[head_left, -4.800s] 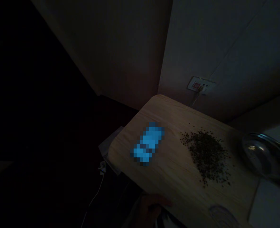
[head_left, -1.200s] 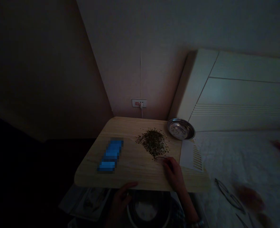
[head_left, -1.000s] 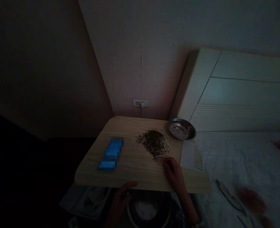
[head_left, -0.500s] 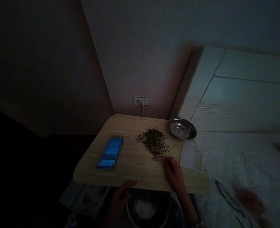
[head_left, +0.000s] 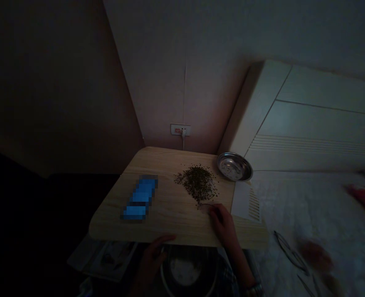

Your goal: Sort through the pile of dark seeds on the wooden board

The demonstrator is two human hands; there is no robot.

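Note:
My right hand (head_left: 222, 225) rests on the wooden tabletop (head_left: 166, 214), closed on a thin, clear-looking piece with a dark curved edge (head_left: 206, 206); its exact kind is too dim to make out. That piece touches the near tip of a pile of small dark seeds or grains (head_left: 199, 181), with loose ones scattered around it. At the table's front edge is my left hand (head_left: 154, 255), its index finger stretched along the edge and its thumb apart, near the rim of a large metal bowl (head_left: 187, 272). This bowl sits below the edge, between my arms.
A shallow metal dish (head_left: 234, 167) stands at the back right, by a white slotted board (head_left: 246, 202). A blurred-out blue screen (head_left: 140, 198) lies on the left. Right of the table is a bed (head_left: 281, 198) with eyeglasses (head_left: 290, 252) and a smeared, moving hand (head_left: 315, 255).
The view has shifted slightly, so the table appears a little farther left. Both my hands keep nearly the same places. The blurred shape over the bed stays smeared.

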